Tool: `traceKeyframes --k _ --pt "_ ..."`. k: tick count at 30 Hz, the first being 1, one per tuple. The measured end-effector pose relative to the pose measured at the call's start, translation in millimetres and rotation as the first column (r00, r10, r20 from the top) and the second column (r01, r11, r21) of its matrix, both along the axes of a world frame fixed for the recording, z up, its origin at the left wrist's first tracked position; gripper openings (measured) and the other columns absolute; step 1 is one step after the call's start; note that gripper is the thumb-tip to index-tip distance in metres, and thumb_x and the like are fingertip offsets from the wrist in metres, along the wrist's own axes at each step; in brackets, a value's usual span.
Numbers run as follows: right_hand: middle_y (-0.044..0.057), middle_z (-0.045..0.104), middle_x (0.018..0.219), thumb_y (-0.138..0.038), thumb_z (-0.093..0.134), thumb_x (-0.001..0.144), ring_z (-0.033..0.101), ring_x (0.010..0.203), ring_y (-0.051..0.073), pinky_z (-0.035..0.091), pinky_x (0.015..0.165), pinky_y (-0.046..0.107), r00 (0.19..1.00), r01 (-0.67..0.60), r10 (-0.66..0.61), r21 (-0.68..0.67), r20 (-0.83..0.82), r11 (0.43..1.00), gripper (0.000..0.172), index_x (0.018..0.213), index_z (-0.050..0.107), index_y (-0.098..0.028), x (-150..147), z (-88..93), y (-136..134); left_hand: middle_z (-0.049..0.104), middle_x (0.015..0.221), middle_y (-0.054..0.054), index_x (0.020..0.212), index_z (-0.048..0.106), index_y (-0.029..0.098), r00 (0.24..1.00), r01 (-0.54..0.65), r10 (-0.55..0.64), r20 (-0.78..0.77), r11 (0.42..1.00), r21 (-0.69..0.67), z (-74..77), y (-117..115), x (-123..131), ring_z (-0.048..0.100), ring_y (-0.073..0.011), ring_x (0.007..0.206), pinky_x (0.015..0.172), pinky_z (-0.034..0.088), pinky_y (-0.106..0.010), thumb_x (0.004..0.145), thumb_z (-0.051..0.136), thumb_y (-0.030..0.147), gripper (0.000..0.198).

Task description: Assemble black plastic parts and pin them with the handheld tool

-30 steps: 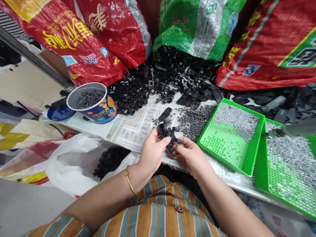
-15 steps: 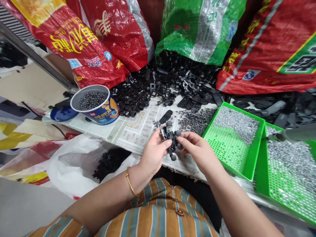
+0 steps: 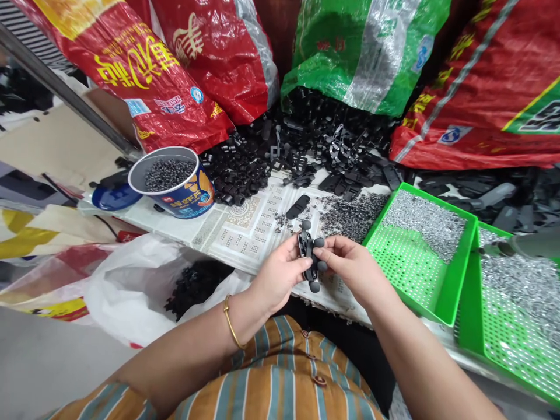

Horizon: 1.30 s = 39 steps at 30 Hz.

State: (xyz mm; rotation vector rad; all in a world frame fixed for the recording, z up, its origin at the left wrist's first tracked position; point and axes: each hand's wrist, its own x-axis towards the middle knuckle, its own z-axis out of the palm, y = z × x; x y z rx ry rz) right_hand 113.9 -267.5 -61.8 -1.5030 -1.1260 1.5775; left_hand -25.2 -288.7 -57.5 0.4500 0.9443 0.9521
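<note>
A black plastic assembly with rounded grey-black knobs is held over the front edge of the table. My left hand, a gold bracelet at its wrist, pinches the assembly from the left. On the other side, the fingers of my right hand are closed on its right-hand knobs. Just behind lies a flat black part on the patterned tabletop, beside a spread of tiny dark metal pieces.
Two green perforated trays with small silvery pieces stand at the right. A blue tub of small dark pieces stands at the left. Heaped black parts lie before red and green sacks. A white bag hangs below the table.
The assembly has turned more upright between my hands, its parts now closer together. The whole view has shifted slightly.
</note>
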Motion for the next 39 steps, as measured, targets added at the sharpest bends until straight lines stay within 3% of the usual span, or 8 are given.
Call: traceKeyframes --k 4,9,16,23,29,33,39 --pt "-0.005 0.051 0.057 -0.039 0.071 0.061 0.043 0.051 0.007 0.033 0.049 0.022 1.000 0.006 -0.006 0.004 -0.006 1.000 0.030 0.073 0.056 -0.017 -0.5 -1.3 0.2 0.063 0.097 -0.004 0.109 0.057 0.021 1.000 -0.014 0.015 -0.027 0.999 0.030 -1.0 0.6 -1.5 0.058 -0.0108 0.078 0.064 0.047 -0.021 0.072 0.057 0.007 0.040" --pt "-0.004 0.050 0.060 -0.037 0.071 0.063 0.042 0.054 0.007 0.033 0.053 0.022 1.000 0.015 -0.015 0.041 -0.016 0.999 0.028 0.071 0.056 -0.015 0.9 -0.7 -1.4 0.062 0.092 -0.006 0.109 0.055 0.019 0.999 -0.001 0.001 0.046 1.000 0.008 -3.4 3.4 -4.1 0.058 -0.0117 0.073 0.063 0.048 -0.024 0.079 0.051 0.016 0.030" --pt "-0.006 0.046 0.053 -0.037 0.071 0.063 0.037 0.047 0.005 0.028 0.046 0.020 0.998 0.053 -0.053 0.010 -0.032 0.999 0.028 0.065 0.053 -0.016 -0.6 4.2 -4.9 0.059 0.093 -0.003 0.103 0.059 0.020 0.994 0.058 -0.059 0.092 0.998 0.015 -7.1 4.5 -6.4 0.055 -0.0101 0.076 0.065 0.047 -0.023 0.077 0.058 0.017 0.027" --pt "-0.004 0.054 0.060 -0.039 0.069 0.065 0.047 0.051 0.008 0.036 0.049 0.021 0.994 0.000 -0.007 -0.064 -0.111 0.998 0.026 0.071 0.058 -0.017 -2.1 5.4 -5.7 0.059 0.101 -0.003 0.106 0.060 0.023 0.999 0.025 -0.025 0.037 1.000 0.001 -2.8 4.5 -3.3 0.056 -0.0125 0.084 0.071 0.047 -0.026 0.072 0.064 0.016 0.036" --pt "-0.003 0.056 0.062 -0.037 0.070 0.066 0.048 0.052 0.007 0.042 0.050 0.020 0.965 0.094 -0.102 -0.047 -0.242 0.995 0.022 0.069 0.059 -0.018 -3.6 6.3 -7.7 0.061 0.088 -0.003 0.102 0.058 0.022 0.981 0.094 -0.088 0.175 0.995 -0.023 -10.2 8.6 -9.8 0.059 -0.0128 0.071 0.063 0.047 -0.027 0.073 0.064 0.023 0.030" --pt "-0.001 0.061 0.069 -0.037 0.070 0.067 0.053 0.058 0.009 0.042 0.052 0.019 0.953 0.158 -0.168 -0.056 -0.252 0.986 0.022 0.072 0.059 -0.019 -1.2 9.0 -11.1 0.061 0.089 -0.003 0.099 0.057 0.021 0.982 0.045 -0.033 0.187 0.997 -0.059 -10.7 11.1 -12.8 0.059 -0.0125 0.072 0.065 0.048 -0.028 0.075 0.062 0.020 0.024" --pt "-0.002 0.060 0.066 -0.038 0.072 0.063 0.050 0.055 0.009 0.043 0.055 0.023 0.976 0.136 -0.145 -0.061 -0.163 0.989 0.026 0.077 0.061 -0.020 3.4 4.9 -20.1 0.059 0.089 -0.003 0.095 0.055 0.019 0.976 -0.030 0.041 0.212 0.998 -0.055 -7.0 13.7 -13.3 0.060 -0.0148 0.081 0.070 0.047 -0.029 0.075 0.061 0.015 0.021"
